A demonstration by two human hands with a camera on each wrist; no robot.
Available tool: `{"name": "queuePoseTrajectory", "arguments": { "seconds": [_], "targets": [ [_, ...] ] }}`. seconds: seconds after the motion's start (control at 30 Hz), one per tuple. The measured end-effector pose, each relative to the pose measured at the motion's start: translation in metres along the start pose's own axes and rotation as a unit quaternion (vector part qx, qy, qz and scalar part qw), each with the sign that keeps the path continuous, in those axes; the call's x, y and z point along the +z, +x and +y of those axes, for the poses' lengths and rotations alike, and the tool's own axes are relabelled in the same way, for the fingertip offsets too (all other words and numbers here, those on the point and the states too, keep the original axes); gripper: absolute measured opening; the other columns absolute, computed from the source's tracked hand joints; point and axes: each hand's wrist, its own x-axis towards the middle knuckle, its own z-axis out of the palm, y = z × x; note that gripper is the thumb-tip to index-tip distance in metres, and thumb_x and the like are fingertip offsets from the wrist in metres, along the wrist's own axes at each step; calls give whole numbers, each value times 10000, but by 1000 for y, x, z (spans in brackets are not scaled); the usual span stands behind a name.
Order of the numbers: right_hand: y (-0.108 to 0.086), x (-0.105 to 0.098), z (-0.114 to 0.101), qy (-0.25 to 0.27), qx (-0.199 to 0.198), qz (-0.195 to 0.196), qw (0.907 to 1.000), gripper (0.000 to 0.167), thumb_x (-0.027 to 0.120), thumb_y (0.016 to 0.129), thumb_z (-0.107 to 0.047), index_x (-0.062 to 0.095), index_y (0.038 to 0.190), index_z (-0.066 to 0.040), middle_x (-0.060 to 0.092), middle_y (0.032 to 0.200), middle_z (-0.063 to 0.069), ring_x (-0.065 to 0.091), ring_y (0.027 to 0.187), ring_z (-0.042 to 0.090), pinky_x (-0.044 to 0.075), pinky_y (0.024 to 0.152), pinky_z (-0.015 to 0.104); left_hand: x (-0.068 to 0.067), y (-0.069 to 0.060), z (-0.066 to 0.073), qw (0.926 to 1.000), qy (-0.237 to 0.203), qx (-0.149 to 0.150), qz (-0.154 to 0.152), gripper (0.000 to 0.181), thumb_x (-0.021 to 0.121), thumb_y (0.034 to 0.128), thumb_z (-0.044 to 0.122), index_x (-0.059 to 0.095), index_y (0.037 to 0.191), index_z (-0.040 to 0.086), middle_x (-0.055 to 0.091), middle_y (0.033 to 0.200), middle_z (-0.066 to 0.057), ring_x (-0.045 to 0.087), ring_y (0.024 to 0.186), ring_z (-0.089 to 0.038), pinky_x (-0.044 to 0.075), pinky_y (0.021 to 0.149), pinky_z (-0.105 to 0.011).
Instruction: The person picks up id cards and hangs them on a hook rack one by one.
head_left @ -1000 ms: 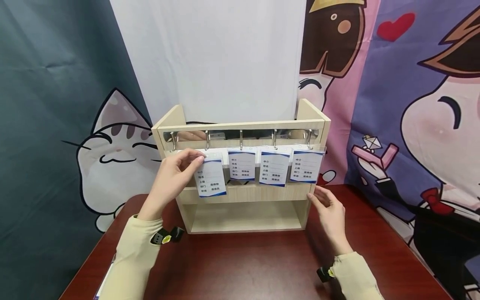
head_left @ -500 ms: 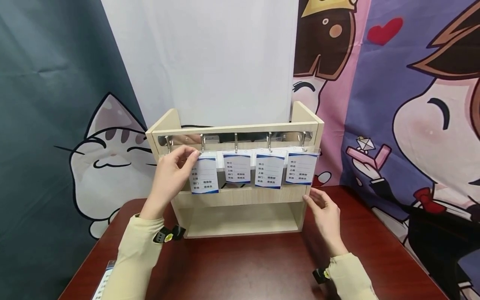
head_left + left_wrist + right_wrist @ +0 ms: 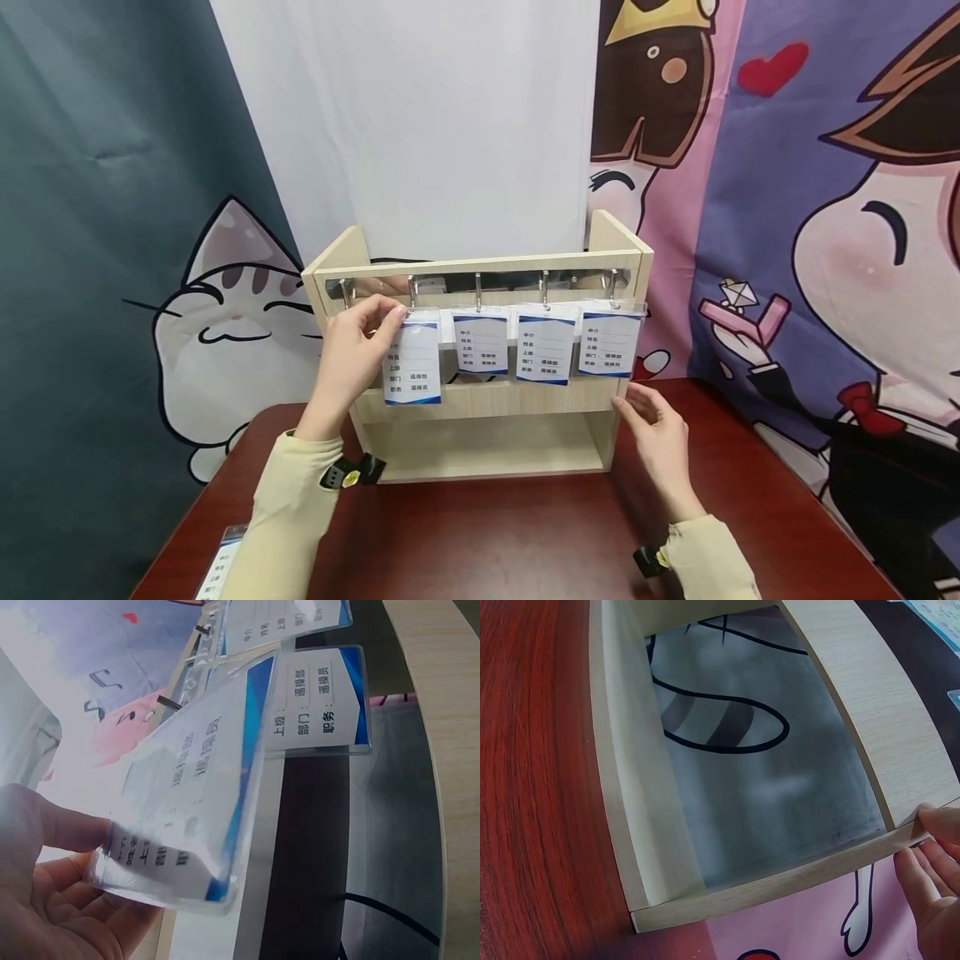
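Observation:
My left hand (image 3: 352,354) pinches a clear-sleeved name badge (image 3: 414,367) at its upper left corner, just under the second hook (image 3: 412,292) from the left on the wooden rack (image 3: 480,402). In the left wrist view the thumb lies on the badge's face, with the fingers behind it. Whether the hook passes through the badge's slot cannot be told. Three similar badges, a left one (image 3: 481,342), a middle one (image 3: 547,350) and a right one (image 3: 610,343), hang from the hooks to the right. My right hand (image 3: 660,442) grips the rack's right side panel (image 3: 780,879) between thumb and fingers.
Another badge (image 3: 219,567) lies on the red-brown table (image 3: 495,533) at the front left, partly behind my left sleeve. The leftmost hook (image 3: 346,292) carries no badge. A cartoon-printed cloth (image 3: 780,250) hangs behind the table.
The badge in my left hand has gone from slanted to nearly straight, still below the second hook. My right hand keeps its grip on the rack's side. The head view has shifted slightly.

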Motion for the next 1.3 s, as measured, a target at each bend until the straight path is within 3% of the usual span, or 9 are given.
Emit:
{"name": "queuePoseTrajectory", "arguments": {
  "seconds": [0.1,0.2,0.33,0.63,0.93,1.3],
  "targets": [
    [-1,-1,-1,-5,4,-12,10000,378,772,911,-265,700,1233,-81,729,1147,133,634,927,-81,476,786,72,2,1,2,9999,33,-92,72,242,598,1017,227,724,1037,23,693,889,-119,559,762,-204,435,664,-257],
    [-1,-2,-1,20,-24,-19,10000,378,771,912,-268,702,1234,-83,731,1143,135,632,924,-85,471,788,70,4,4,5,9999,44,8,118,244,601,1015,240,722,1032,29,669,849,-114,527,738,-212,397,640,-278],
    [0,-1,-1,55,-2,-55,10000,378,773,911,-262,703,1234,-80,734,1136,132,636,921,-83,476,790,79,4,5,6,9998,-36,159,75,235,612,1013,238,723,1030,31,669,844,-108,529,722,-207,397,610,-256],
    [4,-3,-1,-77,18,-18,10000,384,764,918,-281,697,1242,-85,731,1145,129,630,929,-90,466,795,74,5,-1,1,9996,-224,65,187,222,623,1010,205,721,1044,9,678,839,-128,532,714,-193,403,603,-201],
    [-2,-2,-1,-157,103,-117,9998,385,764,917,-295,701,1238,-93,735,1141,116,616,927,-115,455,791,70,4,-8,3,9997,-108,22,208,199,609,1016,175,712,1047,7,718,983,-145,620,800,-205,476,658,-169],
    [-1,-4,-2,-143,128,-121,9997,406,768,912,-310,696,1253,-101,730,1157,123,616,931,-116,449,787,69,7,-10,-2,9983,-431,351,189,187,607,1019,158,698,1067,2,708,1019,-133,627,821,-188,484,636,-152]
  ]
}}
